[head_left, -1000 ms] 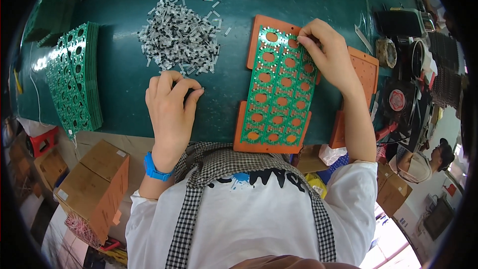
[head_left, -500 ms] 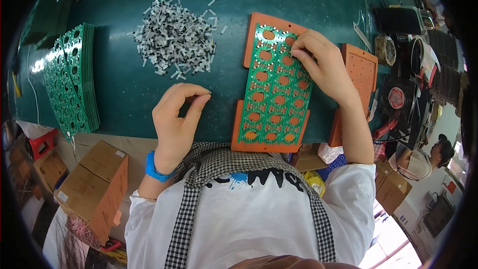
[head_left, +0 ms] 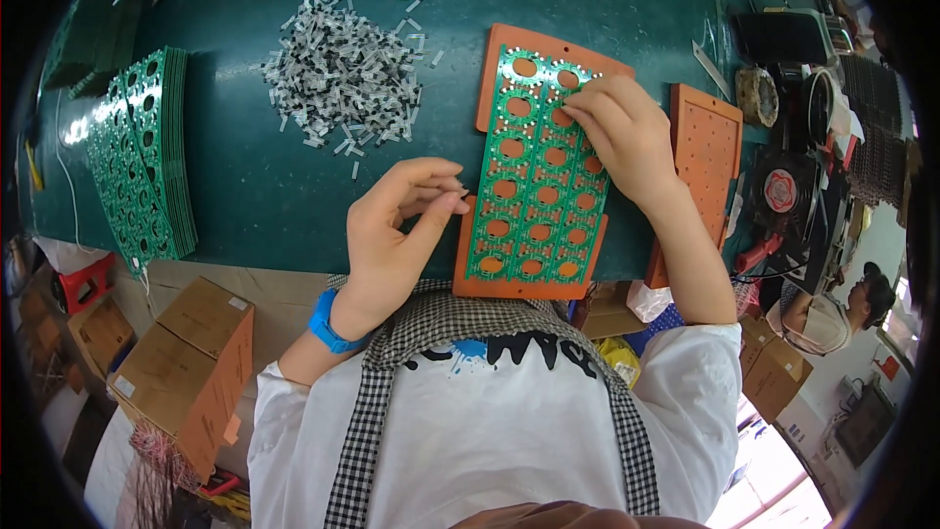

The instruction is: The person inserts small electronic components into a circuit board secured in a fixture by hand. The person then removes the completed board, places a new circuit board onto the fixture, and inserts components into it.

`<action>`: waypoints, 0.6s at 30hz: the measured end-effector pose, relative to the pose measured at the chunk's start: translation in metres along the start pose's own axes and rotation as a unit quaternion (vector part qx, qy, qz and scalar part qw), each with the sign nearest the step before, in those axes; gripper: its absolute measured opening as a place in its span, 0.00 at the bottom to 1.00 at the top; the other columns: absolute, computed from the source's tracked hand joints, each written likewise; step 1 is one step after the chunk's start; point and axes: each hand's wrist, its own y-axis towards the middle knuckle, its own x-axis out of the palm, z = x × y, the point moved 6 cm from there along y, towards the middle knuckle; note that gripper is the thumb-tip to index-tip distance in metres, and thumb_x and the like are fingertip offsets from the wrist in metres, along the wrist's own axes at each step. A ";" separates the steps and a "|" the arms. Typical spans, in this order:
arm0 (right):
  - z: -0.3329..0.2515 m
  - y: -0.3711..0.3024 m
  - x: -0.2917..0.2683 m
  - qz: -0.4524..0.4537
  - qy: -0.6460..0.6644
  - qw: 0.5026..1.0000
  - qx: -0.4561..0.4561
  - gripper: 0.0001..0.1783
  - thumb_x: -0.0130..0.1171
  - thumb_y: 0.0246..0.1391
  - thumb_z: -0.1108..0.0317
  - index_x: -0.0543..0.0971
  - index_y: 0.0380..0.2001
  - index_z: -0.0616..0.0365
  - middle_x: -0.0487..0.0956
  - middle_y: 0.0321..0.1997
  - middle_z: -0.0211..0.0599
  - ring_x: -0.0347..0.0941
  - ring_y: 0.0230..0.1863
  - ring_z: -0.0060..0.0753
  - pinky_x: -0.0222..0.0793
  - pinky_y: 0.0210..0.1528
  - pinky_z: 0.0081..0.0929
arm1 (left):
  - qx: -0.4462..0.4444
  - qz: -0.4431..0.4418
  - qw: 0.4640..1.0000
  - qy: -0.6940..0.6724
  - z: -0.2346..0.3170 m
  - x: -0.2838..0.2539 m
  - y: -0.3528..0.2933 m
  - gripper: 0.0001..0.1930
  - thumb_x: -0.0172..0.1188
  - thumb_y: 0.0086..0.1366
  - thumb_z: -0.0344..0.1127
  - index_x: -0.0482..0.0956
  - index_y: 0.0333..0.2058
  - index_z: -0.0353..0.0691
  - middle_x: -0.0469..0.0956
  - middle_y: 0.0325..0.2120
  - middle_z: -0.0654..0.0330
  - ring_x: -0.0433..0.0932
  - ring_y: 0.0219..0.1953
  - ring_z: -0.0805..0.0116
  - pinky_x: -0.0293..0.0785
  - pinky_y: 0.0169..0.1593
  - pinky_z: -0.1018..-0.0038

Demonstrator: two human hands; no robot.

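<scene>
A green circuit board panel (head_left: 525,159) with rows of round holes lies on an orange fixture plate (head_left: 524,289). Small white parts dot its upper rows. The fingertips of my right hand (head_left: 627,137) are pinched together over the panel's upper middle; whatever they hold is too small to make out. At the panel's left edge, my left hand (head_left: 401,225) has thumb and forefinger closed, and a tiny dark point shows at the tips. Beyond it lies a heap of small clear-and-black components (head_left: 343,73); one loose component (head_left: 355,170) sits at the heap's near side.
Stacked green circuit boards (head_left: 147,152) stand at the left of the green table (head_left: 245,206). A second orange plate (head_left: 707,152) is on the right, near a ruler (head_left: 712,71), a round tin (head_left: 757,98) and a fan-like black device (head_left: 783,191). Cardboard boxes (head_left: 181,362) stand below left.
My left hand has moved right, from the bare table to the panel's left edge. The right hand has shifted slightly down and left over the panel. A loose component now lies below the heap.
</scene>
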 end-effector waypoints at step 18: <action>-0.057 0.002 0.010 -0.122 0.251 0.960 -0.034 0.05 0.62 0.49 0.72 0.76 0.29 0.58 0.75 0.31 0.37 0.74 0.34 0.40 0.69 0.35 0.32 | -0.140 -0.087 0.977 -0.137 0.002 0.021 0.007 0.21 0.62 0.58 0.22 0.69 0.51 0.35 0.79 0.36 0.56 0.80 0.36 0.71 0.77 0.38 0.78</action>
